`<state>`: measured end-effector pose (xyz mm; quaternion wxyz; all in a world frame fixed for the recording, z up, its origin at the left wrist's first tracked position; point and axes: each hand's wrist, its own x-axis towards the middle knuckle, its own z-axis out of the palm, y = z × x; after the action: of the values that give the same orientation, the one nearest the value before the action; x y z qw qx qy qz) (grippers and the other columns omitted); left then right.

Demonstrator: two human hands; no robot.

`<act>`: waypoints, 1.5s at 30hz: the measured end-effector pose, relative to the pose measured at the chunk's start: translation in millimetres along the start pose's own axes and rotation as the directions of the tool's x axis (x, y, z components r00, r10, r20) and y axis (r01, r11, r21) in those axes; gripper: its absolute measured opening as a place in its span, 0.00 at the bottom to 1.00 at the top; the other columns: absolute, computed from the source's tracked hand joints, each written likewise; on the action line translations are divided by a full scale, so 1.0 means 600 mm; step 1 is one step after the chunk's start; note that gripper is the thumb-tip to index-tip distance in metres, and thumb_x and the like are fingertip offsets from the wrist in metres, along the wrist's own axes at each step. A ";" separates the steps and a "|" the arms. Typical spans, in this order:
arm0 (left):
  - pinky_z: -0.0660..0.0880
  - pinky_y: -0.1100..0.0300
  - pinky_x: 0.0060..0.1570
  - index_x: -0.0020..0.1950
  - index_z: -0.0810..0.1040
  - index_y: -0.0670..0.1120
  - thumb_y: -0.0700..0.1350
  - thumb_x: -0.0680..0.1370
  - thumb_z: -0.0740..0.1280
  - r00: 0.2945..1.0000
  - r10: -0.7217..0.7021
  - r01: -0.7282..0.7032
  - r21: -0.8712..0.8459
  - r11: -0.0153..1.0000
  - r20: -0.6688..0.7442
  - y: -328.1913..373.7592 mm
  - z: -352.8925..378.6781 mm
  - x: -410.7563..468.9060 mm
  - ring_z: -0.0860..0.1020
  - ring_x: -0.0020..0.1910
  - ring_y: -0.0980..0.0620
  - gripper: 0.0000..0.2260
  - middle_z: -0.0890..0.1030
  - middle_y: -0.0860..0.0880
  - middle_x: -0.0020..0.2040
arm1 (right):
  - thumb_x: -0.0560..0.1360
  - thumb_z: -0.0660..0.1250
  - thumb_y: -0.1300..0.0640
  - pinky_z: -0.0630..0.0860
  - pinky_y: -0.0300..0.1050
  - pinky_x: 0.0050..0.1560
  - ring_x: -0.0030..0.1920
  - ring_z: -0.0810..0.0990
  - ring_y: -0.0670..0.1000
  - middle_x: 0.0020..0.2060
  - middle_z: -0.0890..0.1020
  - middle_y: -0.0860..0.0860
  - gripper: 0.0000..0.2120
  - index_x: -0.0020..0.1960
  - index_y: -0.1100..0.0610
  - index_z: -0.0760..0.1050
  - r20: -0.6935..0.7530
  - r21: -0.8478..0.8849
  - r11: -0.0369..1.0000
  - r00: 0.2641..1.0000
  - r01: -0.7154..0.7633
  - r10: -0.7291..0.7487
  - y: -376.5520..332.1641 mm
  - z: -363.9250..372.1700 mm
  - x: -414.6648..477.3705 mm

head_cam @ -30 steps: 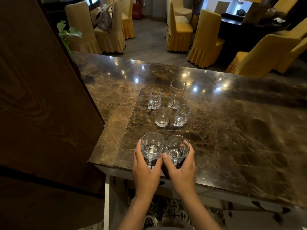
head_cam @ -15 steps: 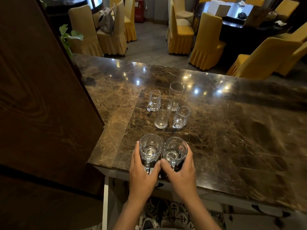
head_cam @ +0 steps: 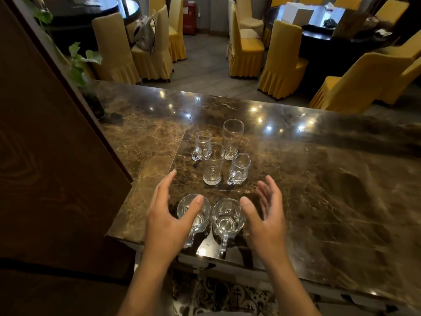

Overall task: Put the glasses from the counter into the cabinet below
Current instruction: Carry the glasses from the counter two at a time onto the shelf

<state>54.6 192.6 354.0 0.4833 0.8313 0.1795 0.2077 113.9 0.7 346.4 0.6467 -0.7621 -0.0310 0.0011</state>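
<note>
Dark marbled stone forms the counter [head_cam: 319, 201], whose near edge runs across the lower middle of the frame. Just inside that edge two handled mugs are stood upright side by side, the left mug [head_cam: 201, 223] and the right mug [head_cam: 226, 218], with handles turned toward the edge. They are flanked by the left hand [head_cam: 166, 220] and the right hand [head_cam: 266, 220], both spread wide with fingers nearly straight and nothing held. The left thumb overlaps the left mug's rim in the picture, but contact cannot be told.

Thick clear glass is judged heavy, stiff, slick and breakable, so each mug is best taken by its handle or wrapped round the body, and kept from knocking its neighbour.

Farther up, toward the centre, four more glasses are grouped: the near tall glass [head_cam: 213, 165], the right small mug [head_cam: 239, 171], the left small mug [head_cam: 201, 144] and the far tall glass [head_cam: 232, 137]. The cabinet below is not shown. Yellow-covered chairs [head_cam: 280, 62] are seen beyond, across the upper frame.
</note>
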 end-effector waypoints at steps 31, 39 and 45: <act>0.72 0.54 0.69 0.78 0.65 0.55 0.52 0.72 0.78 0.986 -0.044 -0.010 0.320 0.947 0.161 0.066 0.115 0.180 0.74 0.70 0.52 0.38 0.76 0.52 0.72 | 0.70 0.79 0.47 0.71 0.51 0.69 0.74 0.72 0.53 0.75 0.72 0.53 0.48 0.82 0.55 0.58 0.311 -0.345 0.933 0.950 0.101 0.012 0.002 0.054 0.378; 0.78 0.53 0.60 0.73 0.71 0.58 0.54 0.69 0.80 0.994 -0.032 -0.003 0.311 0.950 0.106 0.075 0.102 0.180 0.81 0.56 0.53 0.34 0.80 0.53 0.65 | 0.68 0.81 0.47 0.76 0.49 0.63 0.65 0.78 0.51 0.65 0.80 0.49 0.37 0.72 0.53 0.72 0.275 -0.345 0.929 0.961 0.130 -0.033 -0.002 0.056 0.382; 0.80 0.55 0.59 0.72 0.72 0.57 0.53 0.67 0.81 0.997 0.081 -0.080 0.247 0.966 0.009 0.095 0.059 0.182 0.81 0.56 0.58 0.35 0.82 0.56 0.60 | 0.68 0.81 0.48 0.79 0.51 0.62 0.62 0.79 0.50 0.63 0.80 0.47 0.38 0.73 0.52 0.71 0.206 -0.277 0.936 0.965 0.216 -0.162 -0.049 0.047 0.378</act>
<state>171.6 194.4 407.0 0.3669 0.8915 0.1704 0.2037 337.4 44.1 379.3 0.5165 -0.8408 -0.1622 0.0029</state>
